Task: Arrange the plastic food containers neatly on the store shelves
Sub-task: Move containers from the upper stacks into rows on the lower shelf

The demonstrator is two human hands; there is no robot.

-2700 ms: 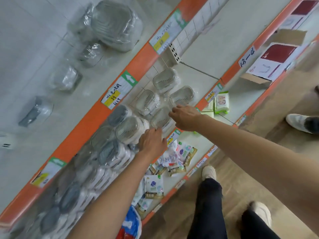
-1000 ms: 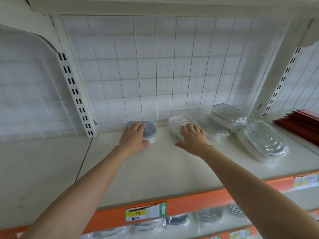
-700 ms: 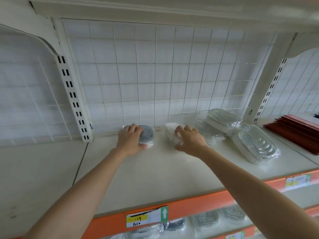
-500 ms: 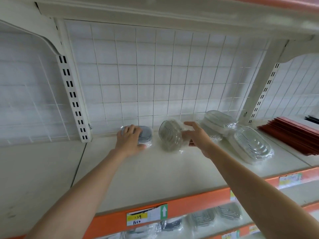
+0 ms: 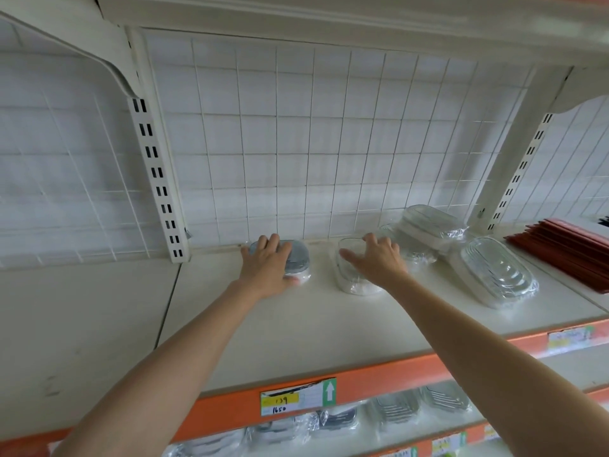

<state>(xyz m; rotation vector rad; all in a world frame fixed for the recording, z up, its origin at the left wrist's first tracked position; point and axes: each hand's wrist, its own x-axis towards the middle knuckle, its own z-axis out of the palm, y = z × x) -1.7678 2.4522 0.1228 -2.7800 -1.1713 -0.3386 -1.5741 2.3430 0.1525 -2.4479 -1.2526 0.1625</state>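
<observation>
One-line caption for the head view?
Left hand and right hand each rest on a wrapped container on the upper shelf.

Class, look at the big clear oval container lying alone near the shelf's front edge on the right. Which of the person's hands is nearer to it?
The right hand. It rests on a small container just left of the big oval container; the left hand lies farther left, on the grey-lidded container.

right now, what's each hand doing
Left hand: open, resting flat on grey-lidded container.
Right hand: open, fingers on clear wrapped container.
</observation>
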